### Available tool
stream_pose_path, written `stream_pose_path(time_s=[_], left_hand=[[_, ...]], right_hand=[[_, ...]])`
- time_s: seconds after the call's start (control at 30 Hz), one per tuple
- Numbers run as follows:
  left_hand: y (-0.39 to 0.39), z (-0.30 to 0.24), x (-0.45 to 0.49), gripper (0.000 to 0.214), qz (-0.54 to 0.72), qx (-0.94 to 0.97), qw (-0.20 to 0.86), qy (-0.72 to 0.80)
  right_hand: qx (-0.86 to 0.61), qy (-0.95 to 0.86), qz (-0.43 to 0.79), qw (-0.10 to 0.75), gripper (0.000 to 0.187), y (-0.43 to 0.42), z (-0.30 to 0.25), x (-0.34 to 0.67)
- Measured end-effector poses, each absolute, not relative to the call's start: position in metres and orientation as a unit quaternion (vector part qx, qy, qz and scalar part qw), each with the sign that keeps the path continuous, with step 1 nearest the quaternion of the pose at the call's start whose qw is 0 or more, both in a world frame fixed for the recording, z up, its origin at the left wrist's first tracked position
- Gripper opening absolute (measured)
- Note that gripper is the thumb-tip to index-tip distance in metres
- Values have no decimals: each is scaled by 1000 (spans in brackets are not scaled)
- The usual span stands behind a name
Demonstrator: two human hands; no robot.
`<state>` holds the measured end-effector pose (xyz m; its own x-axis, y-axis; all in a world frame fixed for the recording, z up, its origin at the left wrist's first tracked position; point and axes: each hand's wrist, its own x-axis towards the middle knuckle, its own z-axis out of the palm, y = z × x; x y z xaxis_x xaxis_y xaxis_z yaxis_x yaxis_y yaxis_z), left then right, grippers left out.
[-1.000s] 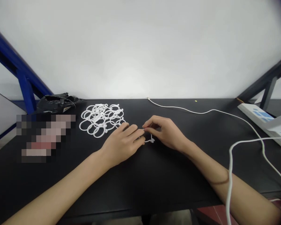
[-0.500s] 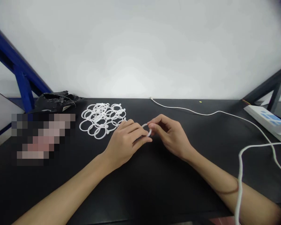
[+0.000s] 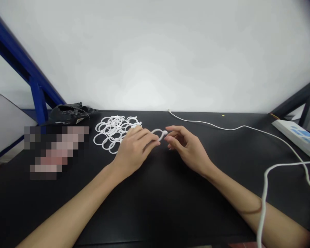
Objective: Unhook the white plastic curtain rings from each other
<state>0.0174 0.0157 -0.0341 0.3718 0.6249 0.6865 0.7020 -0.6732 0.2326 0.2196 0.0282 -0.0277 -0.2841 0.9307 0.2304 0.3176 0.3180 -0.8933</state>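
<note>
A thin white ring (image 3: 157, 131) with a small round knob on its rim is pinched between the thumb and fingers of my left hand (image 3: 135, 148), just above the black table (image 3: 155, 206). The knob points toward my right hand (image 3: 184, 143), whose thumb and fingers are apart around a small gap, with nothing between them. Behind and left of my left hand lies a heap of similar white rings (image 3: 111, 132), overlapping one another. My left hand hides part of that heap.
A white cable (image 3: 209, 122) runs along the back right, and a loop of it crosses in front of my right forearm. At the right edge sits a white box with blue panels (image 3: 297, 132). Crumpled black plastic (image 3: 69, 113) lies back left, beside a blue metal frame (image 3: 37, 100).
My right fingers have let go of the white ring and spread apart. The ring stays in my left hand, its knob now in plain sight. The whole view has shifted slightly.
</note>
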Motion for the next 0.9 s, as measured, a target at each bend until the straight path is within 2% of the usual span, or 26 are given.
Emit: stream_pose_path(time_s=[0.13, 0.27, 0.4, 0.6, 0.77, 0.9], left_hand=[[27, -21, -18, 17, -340, -756, 114, -548], [32, -1, -56, 26, -240, -654, 49, -716], [32, 8, -72, 30, -177, -586, 7, -791], [35, 1, -75, 34, -137, -584, 3, -800], [36, -3, -70, 32, -227, -613, 71, -754], [32, -15, -44, 26, -302, -711, 89, -628]], right_hand=[[-473, -729, 299, 395, 27, 29, -28, 222], [-471, -747, 239, 404, 21, 30, -26, 223], [-471, -756, 209, 403, 19, 31, -25, 223], [-464, -770, 187, 396, 15, 31, -25, 225], [-466, -783, 168, 376, 12, 33, -26, 226], [-489, -813, 89, 305, 17, 40, -32, 231]])
